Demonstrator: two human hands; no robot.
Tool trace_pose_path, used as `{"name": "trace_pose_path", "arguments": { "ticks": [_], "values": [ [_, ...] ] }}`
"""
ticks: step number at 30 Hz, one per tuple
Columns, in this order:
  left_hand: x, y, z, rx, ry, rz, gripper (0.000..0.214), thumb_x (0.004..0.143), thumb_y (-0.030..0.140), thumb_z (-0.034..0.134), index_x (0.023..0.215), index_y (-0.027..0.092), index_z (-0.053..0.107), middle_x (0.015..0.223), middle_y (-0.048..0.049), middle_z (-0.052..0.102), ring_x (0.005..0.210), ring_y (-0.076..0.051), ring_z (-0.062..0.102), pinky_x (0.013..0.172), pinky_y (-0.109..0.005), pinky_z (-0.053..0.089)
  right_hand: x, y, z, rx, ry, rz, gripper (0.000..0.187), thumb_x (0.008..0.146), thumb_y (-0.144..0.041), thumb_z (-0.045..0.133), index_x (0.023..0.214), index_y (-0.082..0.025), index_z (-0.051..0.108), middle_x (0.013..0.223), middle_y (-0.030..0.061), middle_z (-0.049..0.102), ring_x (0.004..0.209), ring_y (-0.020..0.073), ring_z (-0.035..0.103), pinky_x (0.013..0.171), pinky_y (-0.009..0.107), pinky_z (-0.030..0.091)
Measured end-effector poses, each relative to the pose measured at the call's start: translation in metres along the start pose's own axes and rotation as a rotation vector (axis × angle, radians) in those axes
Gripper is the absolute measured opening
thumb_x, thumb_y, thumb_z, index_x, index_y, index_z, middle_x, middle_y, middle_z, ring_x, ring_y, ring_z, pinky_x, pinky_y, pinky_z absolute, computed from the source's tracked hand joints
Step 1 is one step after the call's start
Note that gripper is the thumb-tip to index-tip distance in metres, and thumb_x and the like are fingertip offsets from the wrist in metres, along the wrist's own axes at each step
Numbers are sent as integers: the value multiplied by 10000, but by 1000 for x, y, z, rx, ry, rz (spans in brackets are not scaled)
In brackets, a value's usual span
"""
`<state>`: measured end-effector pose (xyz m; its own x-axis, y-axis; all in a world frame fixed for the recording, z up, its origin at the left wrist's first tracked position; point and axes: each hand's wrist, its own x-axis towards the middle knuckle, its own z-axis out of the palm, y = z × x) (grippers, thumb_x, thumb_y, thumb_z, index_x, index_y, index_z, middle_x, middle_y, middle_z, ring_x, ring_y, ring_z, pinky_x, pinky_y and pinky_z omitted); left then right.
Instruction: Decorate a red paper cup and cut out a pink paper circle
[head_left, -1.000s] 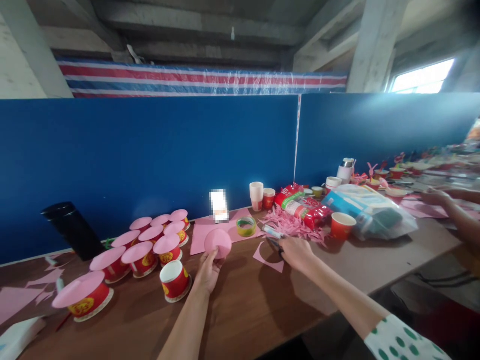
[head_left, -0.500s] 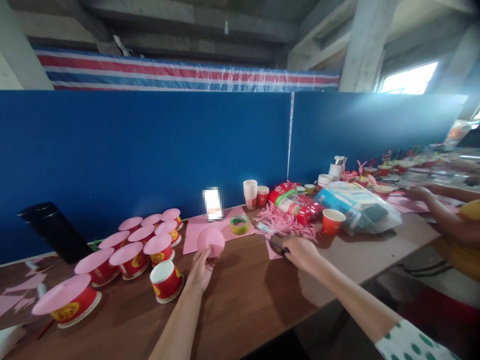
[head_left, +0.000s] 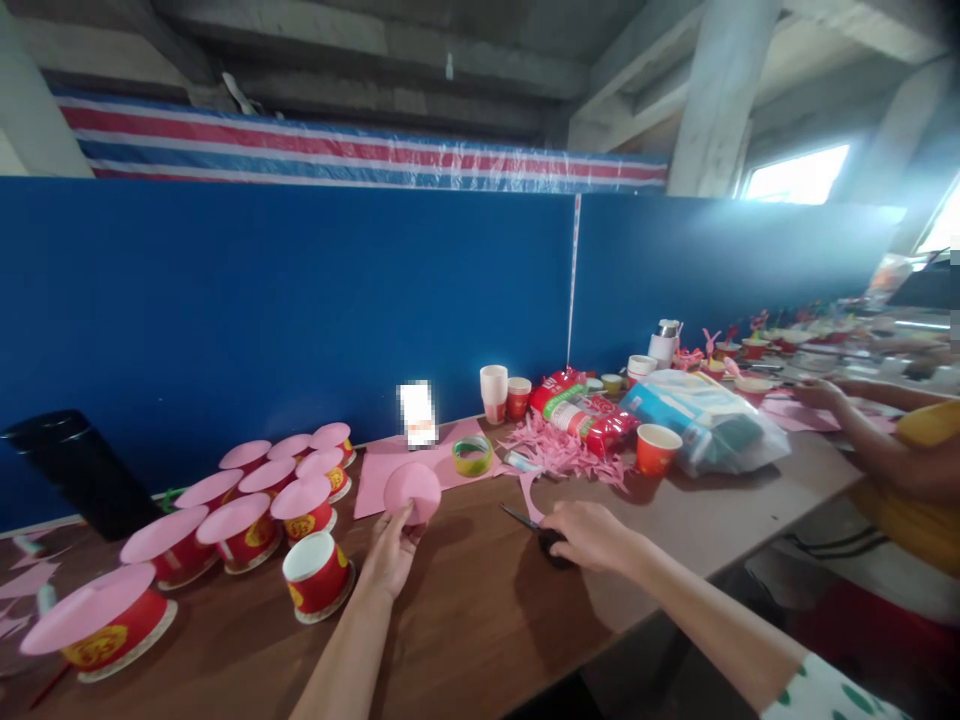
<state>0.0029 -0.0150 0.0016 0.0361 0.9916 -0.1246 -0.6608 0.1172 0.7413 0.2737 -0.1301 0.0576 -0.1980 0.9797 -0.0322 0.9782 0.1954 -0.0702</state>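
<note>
My left hand [head_left: 394, 555] pinches a round pink paper disc [head_left: 412, 492] between thumb and fingers, above the table. To the right, my right hand [head_left: 592, 538] is closed at the black handles of a pair of scissors [head_left: 553, 548], whose blades point left, low over the table. A curved pink paper scrap [head_left: 531, 496] is just beyond the blades. Left of my left hand stands a red paper cup [head_left: 319, 588] with an uncovered white top. Several similar red cups topped with pink paper discs [head_left: 236, 520] stand in rows farther left.
Behind my hands are a pink sheet [head_left: 371, 488], a green tape roll [head_left: 472, 457] and pink paper strips [head_left: 570, 450]. A red package [head_left: 600, 425], a paper cup [head_left: 658, 450] and a plastic bag [head_left: 705, 420] stand rightward. A black bottle [head_left: 82, 475] leans at left; a co-worker's arm [head_left: 870, 400] reaches in.
My right hand has come slightly nearer and left with the scissors, and their blades now show. The left hand still holds the disc. The view has shifted a little.
</note>
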Motion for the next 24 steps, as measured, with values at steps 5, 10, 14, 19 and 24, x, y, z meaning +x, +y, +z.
{"name": "trace_pose_path", "arguments": {
  "ticks": [5,10,14,19,24],
  "values": [
    [-2,0,1,-3,-14,15,113,609,82,678,685,128,608,649,-9,655,557,-110,601,508,-201,498,1,1,-2,32,51,22,228,751,-332,544,926,-230,650,865,56,637,820,220,595,642,248,370],
    [-1,-1,1,-14,-14,5,150,566,112,711,672,129,606,637,2,650,554,-108,595,501,-193,484,12,-13,2,212,129,10,214,769,-341,536,902,-227,658,818,32,662,765,184,598,662,240,377],
    [0,-3,-2,12,-48,11,185,546,161,741,669,126,608,645,-1,642,551,-99,580,515,-194,487,28,-42,8,401,158,-83,272,753,-341,561,984,-224,645,819,34,675,765,184,606,674,239,408],
    [-3,-3,-1,81,-98,30,219,538,209,757,678,123,612,646,-1,632,553,-87,569,518,-182,477,60,-73,23,733,274,-108,445,755,-323,569,1179,-200,514,897,44,660,763,170,607,720,266,447],
    [-5,-5,5,185,-97,34,275,521,256,770,711,111,634,645,-32,651,548,-113,586,502,-198,463,97,-90,39,1146,368,-77,388,756,-327,566,1106,-166,519,943,57,636,843,188,598,745,300,472]
  ]
}}
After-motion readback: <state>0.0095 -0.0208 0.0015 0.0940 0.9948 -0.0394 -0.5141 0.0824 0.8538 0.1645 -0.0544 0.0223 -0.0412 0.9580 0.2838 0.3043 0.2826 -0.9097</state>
